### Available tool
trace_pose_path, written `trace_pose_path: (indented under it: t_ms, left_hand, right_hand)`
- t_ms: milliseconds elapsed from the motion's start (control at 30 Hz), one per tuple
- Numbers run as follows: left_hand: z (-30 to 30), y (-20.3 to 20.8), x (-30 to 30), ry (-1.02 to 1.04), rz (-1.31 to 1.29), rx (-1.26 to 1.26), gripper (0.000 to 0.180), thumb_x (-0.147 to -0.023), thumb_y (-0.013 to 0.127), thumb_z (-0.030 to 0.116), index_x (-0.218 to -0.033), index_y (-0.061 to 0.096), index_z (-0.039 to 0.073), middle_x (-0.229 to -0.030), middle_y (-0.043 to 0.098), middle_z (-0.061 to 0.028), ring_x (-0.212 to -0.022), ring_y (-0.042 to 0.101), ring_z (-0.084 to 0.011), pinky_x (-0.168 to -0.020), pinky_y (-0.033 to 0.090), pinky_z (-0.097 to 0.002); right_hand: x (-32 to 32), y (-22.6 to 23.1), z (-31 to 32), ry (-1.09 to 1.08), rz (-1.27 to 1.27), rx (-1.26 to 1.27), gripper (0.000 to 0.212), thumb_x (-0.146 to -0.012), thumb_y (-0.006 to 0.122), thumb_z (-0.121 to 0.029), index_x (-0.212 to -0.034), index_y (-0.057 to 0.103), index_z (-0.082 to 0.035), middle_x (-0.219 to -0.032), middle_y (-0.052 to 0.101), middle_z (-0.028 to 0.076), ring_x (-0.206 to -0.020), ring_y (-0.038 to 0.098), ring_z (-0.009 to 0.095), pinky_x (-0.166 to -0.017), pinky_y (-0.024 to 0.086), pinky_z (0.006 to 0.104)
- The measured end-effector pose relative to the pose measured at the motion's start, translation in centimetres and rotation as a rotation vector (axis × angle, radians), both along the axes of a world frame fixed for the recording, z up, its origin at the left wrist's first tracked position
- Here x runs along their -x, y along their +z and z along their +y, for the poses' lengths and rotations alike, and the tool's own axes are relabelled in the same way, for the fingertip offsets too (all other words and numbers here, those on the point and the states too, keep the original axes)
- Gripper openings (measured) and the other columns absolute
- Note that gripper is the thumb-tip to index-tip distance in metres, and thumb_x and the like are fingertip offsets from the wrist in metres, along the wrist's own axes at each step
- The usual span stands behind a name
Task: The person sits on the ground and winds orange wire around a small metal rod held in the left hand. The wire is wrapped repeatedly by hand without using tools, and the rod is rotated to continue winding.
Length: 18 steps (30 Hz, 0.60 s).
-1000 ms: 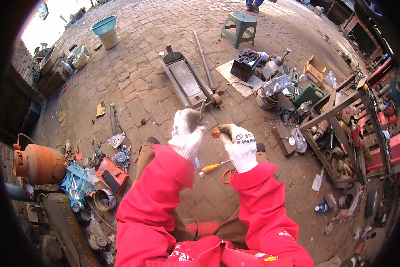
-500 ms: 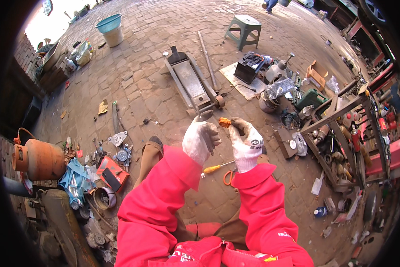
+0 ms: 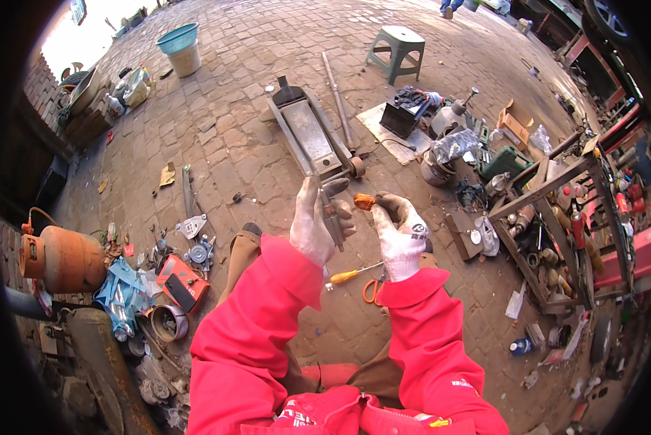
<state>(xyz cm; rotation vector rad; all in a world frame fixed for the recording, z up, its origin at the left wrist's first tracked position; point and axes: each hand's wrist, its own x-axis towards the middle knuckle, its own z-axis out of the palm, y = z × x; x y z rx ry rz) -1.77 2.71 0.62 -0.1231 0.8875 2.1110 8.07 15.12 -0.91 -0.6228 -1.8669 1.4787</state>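
My left hand [image 3: 314, 225], in a dirty white glove, is closed around a slim, dark, metal-looking tool [image 3: 332, 223]. Its kind is hard to make out, as the fingers cover much of it. Close by on the right, my gloved right hand [image 3: 399, 230] pinches a small orange bundle [image 3: 364, 201] between thumb and fingers. The bundle looks wound or ridged and sticks out toward my left hand without touching it. On the paving below my hands lie a yellow-handled screwdriver [image 3: 345, 276] and orange-handled scissors [image 3: 372, 291].
A floor jack [image 3: 307, 130] stands ahead, with a long bar [image 3: 337, 98] beside it. Farther off is a green stool [image 3: 398, 52]. At right, a metal frame [image 3: 550, 192] stands among clutter. An orange gas cylinder [image 3: 72, 259] and a red box with a phone [image 3: 184, 283] are at left.
My left hand has turned and moved slightly left, showing more of the dark tool. My right hand keeps its pinch on the orange bundle, nearly still. A distant person has stepped right.
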Motion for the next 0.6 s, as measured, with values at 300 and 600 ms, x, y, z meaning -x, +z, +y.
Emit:
trace_pose_path:
  t_ms: [300, 600]
  left_hand:
    - [0.0, -0.2, -0.2, -0.141, 0.37, 0.257, 0.033, -0.091, 0.068, 0.015, -0.12, 0.058, 0.007, -0.085, 0.062, -0.0006, -0.058, 0.049, -0.0048, -0.049, 0.042, -0.0209]
    - [-0.2, -0.7, -0.2, -0.139, 0.291, 0.131, 0.026, -0.089, 0.07, 0.019, -0.109, 0.064, 0.004, -0.068, 0.053, 0.0023, -0.054, 0.047, -0.0069, -0.048, 0.039, -0.0215]
  right_hand:
    - [0.2, 0.1, -1.5, 0.081, 0.161, 0.233, 0.025, -0.089, 0.065, 0.003, -0.114, 0.06, 0.004, -0.108, 0.067, 0.012, -0.096, 0.065, 0.015, -0.088, 0.053, 0.0267]
    - [-0.6, 2.3, -0.2, 0.269, 0.114, 0.371, 0.031, -0.094, 0.061, -0.004, -0.123, 0.055, 0.004, -0.113, 0.066, 0.014, -0.094, 0.066, 0.016, -0.081, 0.056, 0.0283]
